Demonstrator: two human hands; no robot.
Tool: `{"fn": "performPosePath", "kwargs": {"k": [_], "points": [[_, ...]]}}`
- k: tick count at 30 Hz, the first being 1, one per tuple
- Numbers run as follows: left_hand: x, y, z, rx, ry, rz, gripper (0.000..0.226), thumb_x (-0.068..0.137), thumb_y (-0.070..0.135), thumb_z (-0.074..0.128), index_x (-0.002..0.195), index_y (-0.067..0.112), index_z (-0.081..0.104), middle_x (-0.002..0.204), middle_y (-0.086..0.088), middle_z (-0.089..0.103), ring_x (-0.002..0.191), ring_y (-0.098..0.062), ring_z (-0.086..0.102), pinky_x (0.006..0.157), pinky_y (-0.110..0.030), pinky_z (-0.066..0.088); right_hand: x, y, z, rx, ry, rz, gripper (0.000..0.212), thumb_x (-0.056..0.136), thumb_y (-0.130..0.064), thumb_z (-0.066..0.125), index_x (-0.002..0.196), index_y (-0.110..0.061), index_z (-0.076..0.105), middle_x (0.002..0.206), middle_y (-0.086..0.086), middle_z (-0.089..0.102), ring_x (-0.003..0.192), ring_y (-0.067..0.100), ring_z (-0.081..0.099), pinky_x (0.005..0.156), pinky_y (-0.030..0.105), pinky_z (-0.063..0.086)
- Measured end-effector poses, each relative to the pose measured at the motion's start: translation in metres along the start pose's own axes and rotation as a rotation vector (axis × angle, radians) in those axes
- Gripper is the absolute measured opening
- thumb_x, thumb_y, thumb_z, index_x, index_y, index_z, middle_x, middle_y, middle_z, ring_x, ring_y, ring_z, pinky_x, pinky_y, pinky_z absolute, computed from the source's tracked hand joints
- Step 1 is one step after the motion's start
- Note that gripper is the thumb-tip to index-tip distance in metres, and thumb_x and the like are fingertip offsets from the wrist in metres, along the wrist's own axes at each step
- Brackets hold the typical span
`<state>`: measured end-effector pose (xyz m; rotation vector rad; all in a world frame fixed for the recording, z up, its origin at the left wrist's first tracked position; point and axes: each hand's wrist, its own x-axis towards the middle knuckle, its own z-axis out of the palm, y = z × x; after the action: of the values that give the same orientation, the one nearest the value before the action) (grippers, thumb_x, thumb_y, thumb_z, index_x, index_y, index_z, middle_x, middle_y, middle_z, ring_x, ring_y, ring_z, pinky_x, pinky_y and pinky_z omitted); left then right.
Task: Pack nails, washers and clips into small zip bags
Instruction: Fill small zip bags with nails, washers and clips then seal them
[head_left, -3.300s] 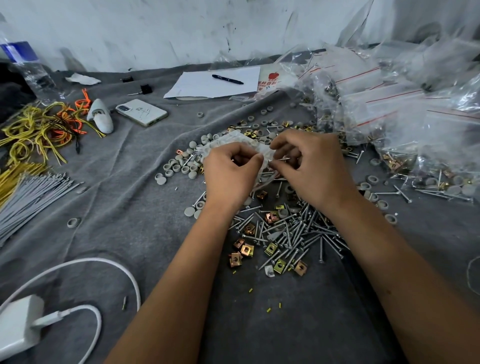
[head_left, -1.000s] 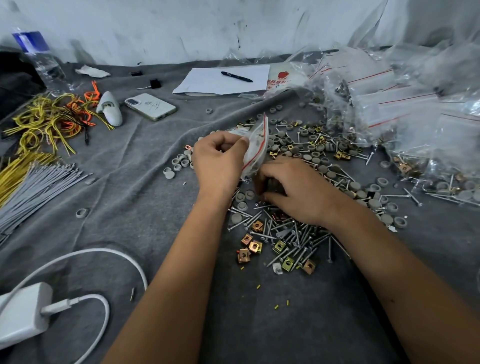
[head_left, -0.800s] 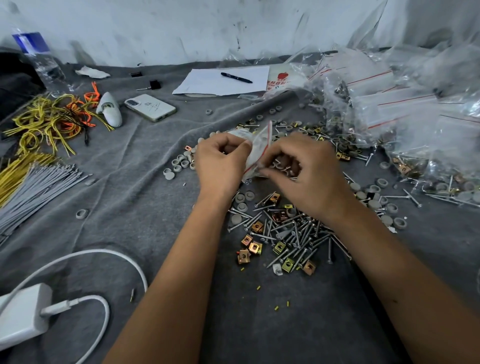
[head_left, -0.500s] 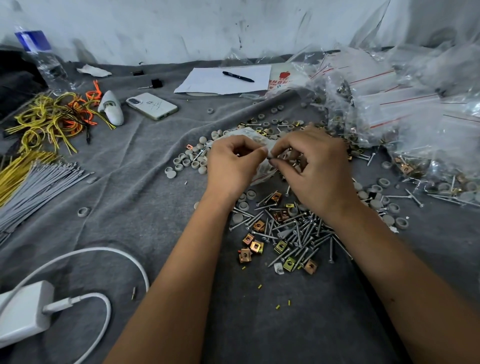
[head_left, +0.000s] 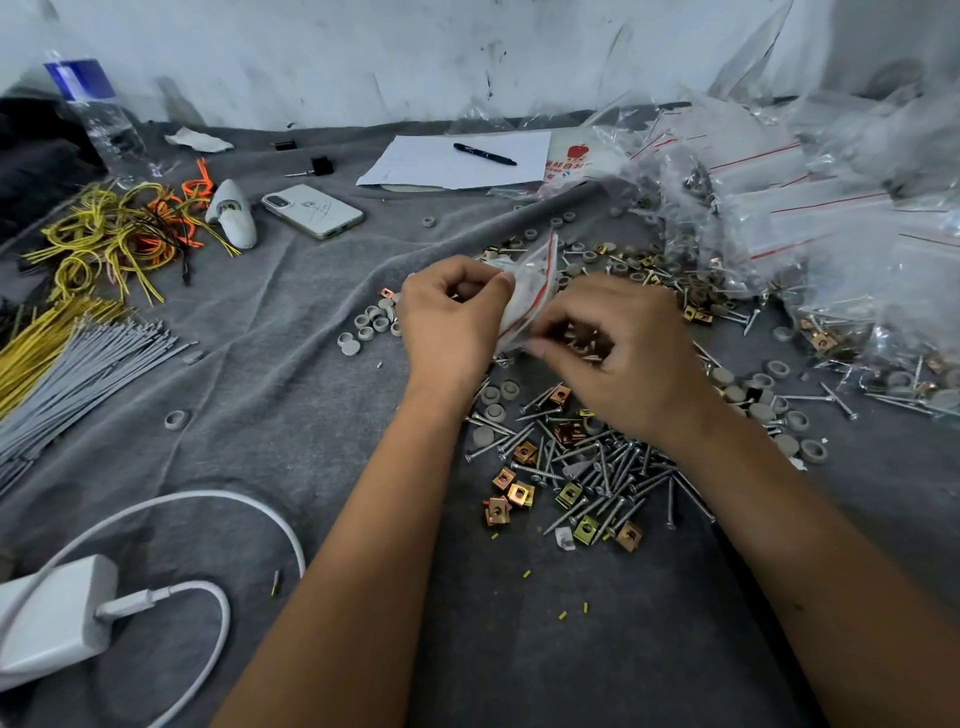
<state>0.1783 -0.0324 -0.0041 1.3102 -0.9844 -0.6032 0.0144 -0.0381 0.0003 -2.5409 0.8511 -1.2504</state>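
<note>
My left hand (head_left: 452, 322) grips a small clear zip bag (head_left: 530, 291) with a red seal line, holding it up on edge above the grey cloth. My right hand (head_left: 618, 358) is curled beside the bag's mouth, pinching small metal pieces at its fingertips. Under my right wrist lies a pile of loose nails (head_left: 608, 467) mixed with brass clips (head_left: 519, 491). Grey round washers (head_left: 369, 325) are scattered left of the bag and also to the right (head_left: 763, 410).
A heap of filled and empty zip bags (head_left: 831, 218) covers the right side. A phone (head_left: 311, 210), paper with a pen (head_left: 483, 154), a water bottle (head_left: 98, 114), yellow and orange wires (head_left: 114, 234), grey ties (head_left: 78, 364) and a white charger (head_left: 52, 618) lie at the left.
The bag, flat between both hands half a second ago, now stands up on edge again. My right hand has dropped slightly lower and sits at the bag's mouth with small pieces.
</note>
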Motion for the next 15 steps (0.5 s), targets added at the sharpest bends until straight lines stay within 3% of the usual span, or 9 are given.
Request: {"fn": "performPosePath", "kwargs": {"k": [3,6,10,15], "points": [[0.001,0.0,0.0,-0.019,0.015,-0.022,0.023,0.088,0.002,0.074,0.069,0.015,0.071,0.048,0.012,0.051,0.054,-0.012,0.045,0.057,-0.026,0.037,-0.002,0.0,0.009,-0.067,-0.345,0.016,0.019,0.088,-0.026,0.077,0.105,-0.016,0.077,0.109,-0.001,0.07,0.104,0.018,0.062,0.09,0.042,0.052],[0.001,0.0,0.001,-0.045,0.02,-0.03,0.021,0.088,0.002,0.074,0.07,0.013,0.071,0.051,0.006,0.049,0.058,-0.019,0.044,0.059,-0.031,0.036,-0.003,0.001,0.014,-0.105,-0.458,0.071,0.021,0.092,-0.031,0.072,0.111,-0.023,0.074,0.118,-0.005,0.063,0.112,0.016,0.057,0.094,0.043,0.051],[0.0,0.001,0.001,-0.033,0.025,-0.032,0.021,0.087,0.001,0.074,0.07,0.012,0.071,0.052,0.005,0.05,0.059,-0.02,0.046,0.06,-0.031,0.037,-0.003,0.001,0.013,-0.065,-0.415,0.034,0.01,0.091,-0.022,0.073,0.1,-0.017,0.076,0.106,-0.003,0.066,0.102,0.015,0.059,0.087,0.044,0.052],[0.0,-0.001,0.001,0.023,0.01,-0.002,0.017,0.086,0.001,0.074,0.071,0.008,0.071,0.052,0.009,0.051,0.056,-0.01,0.046,0.058,-0.024,0.038,0.001,0.001,0.007,0.048,-0.135,0.029,0.007,0.095,-0.012,0.069,0.095,-0.007,0.074,0.098,0.002,0.067,0.091,0.016,0.062,0.083,0.032,0.051]]}}
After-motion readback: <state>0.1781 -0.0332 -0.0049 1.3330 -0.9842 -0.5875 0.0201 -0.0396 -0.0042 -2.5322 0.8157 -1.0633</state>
